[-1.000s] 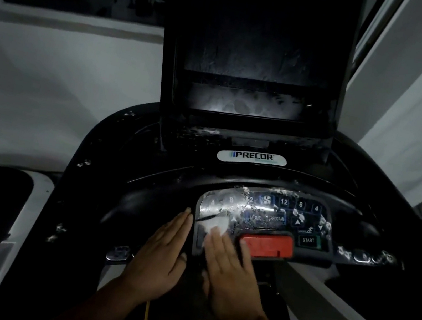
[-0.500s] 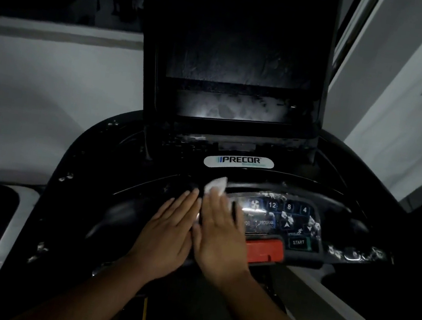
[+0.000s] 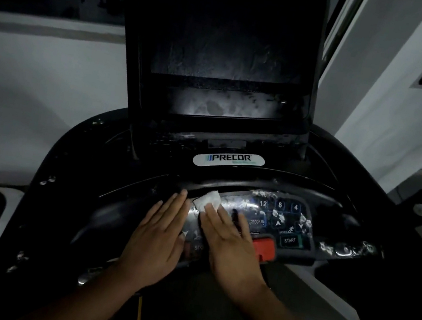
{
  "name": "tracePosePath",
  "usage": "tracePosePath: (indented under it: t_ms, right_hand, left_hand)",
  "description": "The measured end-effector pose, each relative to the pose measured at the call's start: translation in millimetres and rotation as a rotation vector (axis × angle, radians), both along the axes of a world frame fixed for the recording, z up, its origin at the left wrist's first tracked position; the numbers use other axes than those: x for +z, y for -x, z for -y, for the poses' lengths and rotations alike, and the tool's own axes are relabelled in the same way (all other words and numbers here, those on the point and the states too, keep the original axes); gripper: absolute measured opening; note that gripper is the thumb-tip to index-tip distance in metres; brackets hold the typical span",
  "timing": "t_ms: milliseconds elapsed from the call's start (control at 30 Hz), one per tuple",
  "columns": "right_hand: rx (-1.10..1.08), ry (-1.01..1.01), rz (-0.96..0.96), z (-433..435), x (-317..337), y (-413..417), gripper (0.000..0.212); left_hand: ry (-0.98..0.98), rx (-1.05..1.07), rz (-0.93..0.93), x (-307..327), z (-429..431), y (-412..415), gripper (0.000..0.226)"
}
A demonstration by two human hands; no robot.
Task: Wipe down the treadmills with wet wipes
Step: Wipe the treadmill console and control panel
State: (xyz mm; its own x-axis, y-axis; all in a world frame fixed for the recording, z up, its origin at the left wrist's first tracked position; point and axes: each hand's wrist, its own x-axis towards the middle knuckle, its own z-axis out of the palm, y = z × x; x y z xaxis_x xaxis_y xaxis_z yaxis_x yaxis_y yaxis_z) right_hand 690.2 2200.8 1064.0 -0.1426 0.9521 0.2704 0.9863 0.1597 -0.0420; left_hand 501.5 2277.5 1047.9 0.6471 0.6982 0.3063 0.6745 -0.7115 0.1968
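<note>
So the treadmill fills basically the whole frame, its black console curving across the middle. Its big dark screen takes up the upper centre and looks pretty smeary along the bottom edge. Below that, lower centre, is the shiny keypad panel, with white flecks all over its right half.

Both hands are flat on the console. The left hand lies at the panel's left end, fingers straight and close together, holding nothing; I'd guess it's just bracing. The right hand is flat too, fingers straight, pressing the wet wipe down under its fingertips near the panel's upper left, not pinching it.

My take: work in overlapping passes toward the flecked right side and refold the wipe to a clean face. Go light around the red stop button and START key so nothing gets triggered.
</note>
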Motion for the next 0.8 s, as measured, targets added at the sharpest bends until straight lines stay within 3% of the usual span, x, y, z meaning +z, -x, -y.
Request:
tracePosePath:
  t_ms: [267,467,533,600,700,800]
  right_hand:
    - [-0.066,-0.172,-0.163,-35,25,-9,0.023]
    - [-0.149,-0.104,-0.406,-25,12,16,0.035]
    - [-0.088,-0.052,-0.242,-2,-9,28,0.054]
    - [-0.158,-0.053,-0.063,10,-24,13,0.058]
    - [-0.447,-0.072,-0.168,-3,-7,7,0.073]
    - [-0.366,0.038,-0.2,-2,-9,37,0.078]
  left_hand:
    - [-0.02,-0.007,-0.067,4,-3,3,0.065]
    - [-0.088,-0.003,-0.079,7,-1,3,0.066]
    - [-0.107,-0.008,-0.091,7,0,4,0.065]
    - [-0.117,-0.024,-0.109,6,3,7,0.065]
    - [-0.154,-0.045,-0.138,4,5,3,0.065]
    - [-0.167,-0.042,-0.16,6,5,-3,0.064]
